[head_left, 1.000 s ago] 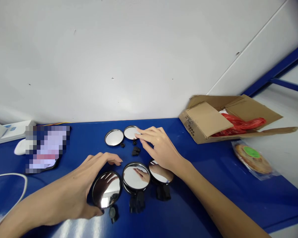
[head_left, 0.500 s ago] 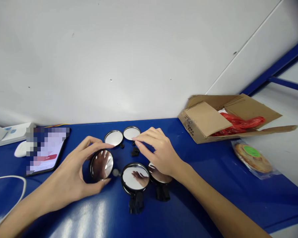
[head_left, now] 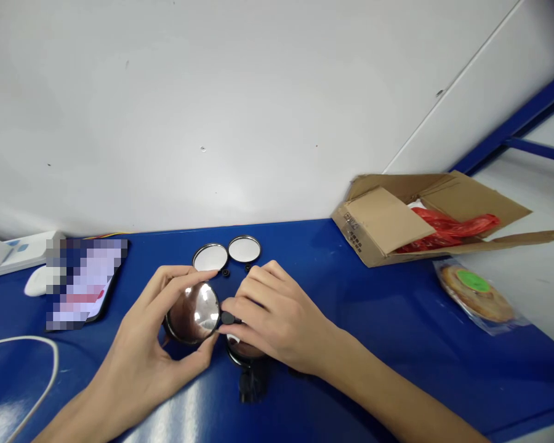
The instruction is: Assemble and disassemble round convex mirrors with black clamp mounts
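My left hand (head_left: 150, 344) holds a small round convex mirror (head_left: 194, 311) upright above the blue table (head_left: 388, 320), thumb and fingers round its rim. My right hand (head_left: 270, 320) pinches the little black stem (head_left: 228, 318) sticking out of that mirror's right side. Under my right hand lies another round mirror with a black clip mount (head_left: 252, 381), mostly hidden. Two loose mirror discs (head_left: 211, 257) (head_left: 244, 248) lie flat further back, with small black parts (head_left: 226, 272) beside them.
An open cardboard box (head_left: 388, 224) with red plastic inside sits at the right. A wrapped round item with a green label (head_left: 473, 292) lies beyond it. At the left are a phone (head_left: 80, 280), a white mouse (head_left: 36, 282) and a white cable (head_left: 41, 375). A white wall stands behind.
My left hand lifted the left mirror from the table and turned it upright. My right hand came back from the far discs and took hold of the mirror's black stem.
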Available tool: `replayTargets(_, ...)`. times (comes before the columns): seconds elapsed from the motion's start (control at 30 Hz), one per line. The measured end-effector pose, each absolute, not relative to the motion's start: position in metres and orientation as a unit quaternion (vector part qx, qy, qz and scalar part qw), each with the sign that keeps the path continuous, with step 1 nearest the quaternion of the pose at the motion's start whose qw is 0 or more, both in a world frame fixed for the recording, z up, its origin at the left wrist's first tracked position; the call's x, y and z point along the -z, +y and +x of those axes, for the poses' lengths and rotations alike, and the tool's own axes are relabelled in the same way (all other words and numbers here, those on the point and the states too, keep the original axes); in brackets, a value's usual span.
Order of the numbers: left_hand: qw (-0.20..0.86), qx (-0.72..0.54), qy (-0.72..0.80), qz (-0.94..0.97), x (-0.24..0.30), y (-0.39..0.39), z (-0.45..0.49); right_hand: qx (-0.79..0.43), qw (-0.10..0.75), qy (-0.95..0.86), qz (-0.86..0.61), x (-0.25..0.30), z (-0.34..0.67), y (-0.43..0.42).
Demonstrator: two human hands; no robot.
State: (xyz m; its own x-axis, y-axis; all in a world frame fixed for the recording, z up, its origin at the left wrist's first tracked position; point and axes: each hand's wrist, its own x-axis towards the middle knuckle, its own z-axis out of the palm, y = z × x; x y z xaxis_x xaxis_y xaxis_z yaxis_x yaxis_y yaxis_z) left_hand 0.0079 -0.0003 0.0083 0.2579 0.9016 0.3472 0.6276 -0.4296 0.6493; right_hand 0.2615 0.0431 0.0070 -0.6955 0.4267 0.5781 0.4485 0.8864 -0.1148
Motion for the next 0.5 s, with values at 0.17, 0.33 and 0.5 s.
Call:
replayTargets(0.17, 0.174, -0.318, 0.453, 0.814, -0.009, -0.002, 0.005, 0.017, 0.284, -0.934, -0.215, -0.019, 0.260, 0.032)
replayTargets(0.33, 0.261, -0.234, 0.378, 0.857, -0.020, 0.000, -0.003, -0.120, 0.222, -0.952, -0.175, -0.030, 0.263, 0.028)
replayTargets(0.5, 0.305, -0.154, 0.359, 0.868, -0.029, -0.002, -0.008, -0.241, 0.173, -0.948, -0.118, -0.037, 0.264, 0.033)
